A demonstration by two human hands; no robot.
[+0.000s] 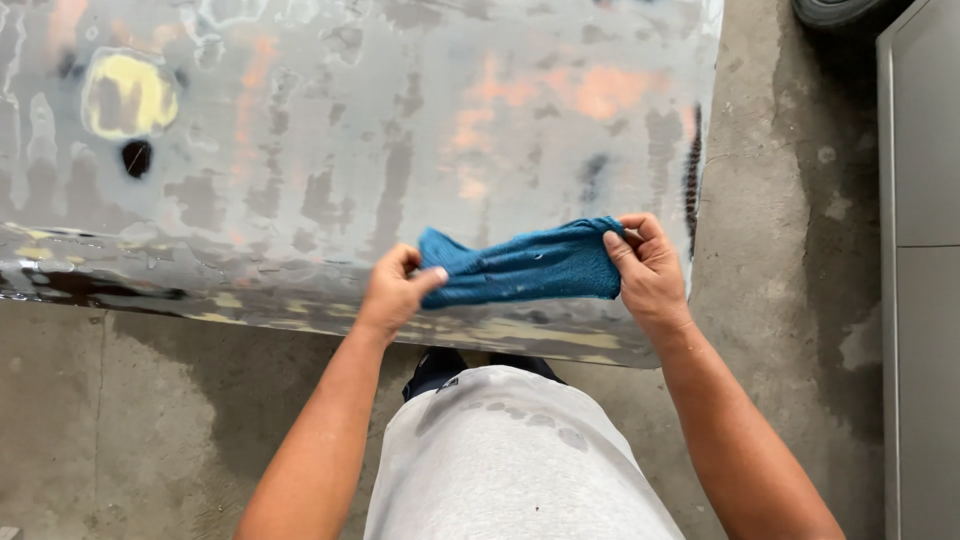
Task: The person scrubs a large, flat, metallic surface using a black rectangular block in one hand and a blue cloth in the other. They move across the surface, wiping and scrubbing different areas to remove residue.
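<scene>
A blue terry cloth (530,267) is stretched between my two hands, just above the near edge of a large sanded metal panel (330,150). My left hand (393,292) pinches the cloth's left end between thumb and fingers. My right hand (648,268) grips the right end, fingers curled over the top. The cloth is bunched and slightly folded along its length. The panel is grey with bare, orange and yellow patches and looks wet and glossy.
Concrete floor (780,200) lies to the right of and below the panel. A grey cabinet or door (925,270) stands along the right edge. Part of a tyre (835,10) shows at the top right. My light grey shirt (510,460) fills the bottom centre.
</scene>
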